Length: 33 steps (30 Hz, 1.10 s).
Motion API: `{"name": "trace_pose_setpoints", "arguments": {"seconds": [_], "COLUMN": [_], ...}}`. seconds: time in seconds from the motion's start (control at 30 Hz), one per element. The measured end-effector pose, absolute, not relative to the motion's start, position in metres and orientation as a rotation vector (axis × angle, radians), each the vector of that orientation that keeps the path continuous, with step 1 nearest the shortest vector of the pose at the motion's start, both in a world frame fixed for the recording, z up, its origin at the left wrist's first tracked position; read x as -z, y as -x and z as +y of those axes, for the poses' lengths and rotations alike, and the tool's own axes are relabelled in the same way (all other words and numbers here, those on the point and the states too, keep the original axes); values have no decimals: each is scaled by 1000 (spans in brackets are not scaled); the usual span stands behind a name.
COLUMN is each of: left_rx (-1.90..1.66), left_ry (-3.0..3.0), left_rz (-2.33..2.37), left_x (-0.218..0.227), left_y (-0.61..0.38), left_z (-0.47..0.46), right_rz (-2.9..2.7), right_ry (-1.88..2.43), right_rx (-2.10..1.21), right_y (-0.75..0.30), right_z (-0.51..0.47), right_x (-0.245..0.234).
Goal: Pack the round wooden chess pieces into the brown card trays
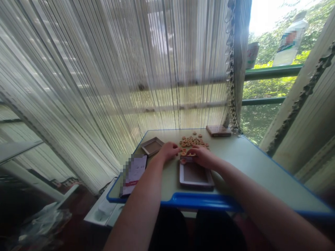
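My left hand (170,150) rests curled on the bench (248,164), fingers bent down, tips just left of the wooden game discs (193,141). Can't tell if they grip one. My right hand (203,157) is knuckles up, fingers touching the nearest few discs. Pinched or only pressing, can't tell.

The discs lie loose in a heap just beyond both sets of fingertips. A few sit at the far edge of the flat tray (195,184) under my right palm.

Handling, my judgement: small, round, light, stiff wood. Smooth tops, so likely to slide on the bench. Not fragile. Best taken by the rim between thumb and forefinger, one or two at a time.

A second tray (152,145) is left of my left fingers, and a brown box (218,130) is beyond the heap, to the right.

Writing: red marks on the disc tops are too small to read. The booklet (136,172) print is unreadable. The bottle (289,45) label outside is blurred.
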<state>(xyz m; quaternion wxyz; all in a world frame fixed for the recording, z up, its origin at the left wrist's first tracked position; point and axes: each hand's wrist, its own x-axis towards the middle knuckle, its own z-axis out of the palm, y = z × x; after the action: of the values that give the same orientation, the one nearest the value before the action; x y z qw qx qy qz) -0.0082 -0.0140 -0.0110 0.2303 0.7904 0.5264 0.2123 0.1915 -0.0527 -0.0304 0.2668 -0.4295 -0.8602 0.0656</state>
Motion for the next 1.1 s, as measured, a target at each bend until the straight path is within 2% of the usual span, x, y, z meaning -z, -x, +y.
{"name": "trace_pose_setpoints", "arguments": {"seconds": [0.33, 0.57, 0.83, 1.1], "left_rx": [-392, -744, -612, -573], "left_ry": [-2048, -2315, -2304, -2347], "left_rz": [1340, 1543, 1464, 1521], "left_x": [2, 12, 20, 17], "left_y": [2, 5, 2, 0], "left_z": [-27, -13, -11, -13], "right_rz": [-2359, -2175, -2138, -2034], "right_ry": [1120, 1353, 1491, 1644], "right_rx": [-296, -268, -544, -486], "right_y": [-195, -212, -225, -229], "right_z": [-55, -44, -36, -28], "right_x": [21, 19, 20, 24]}}
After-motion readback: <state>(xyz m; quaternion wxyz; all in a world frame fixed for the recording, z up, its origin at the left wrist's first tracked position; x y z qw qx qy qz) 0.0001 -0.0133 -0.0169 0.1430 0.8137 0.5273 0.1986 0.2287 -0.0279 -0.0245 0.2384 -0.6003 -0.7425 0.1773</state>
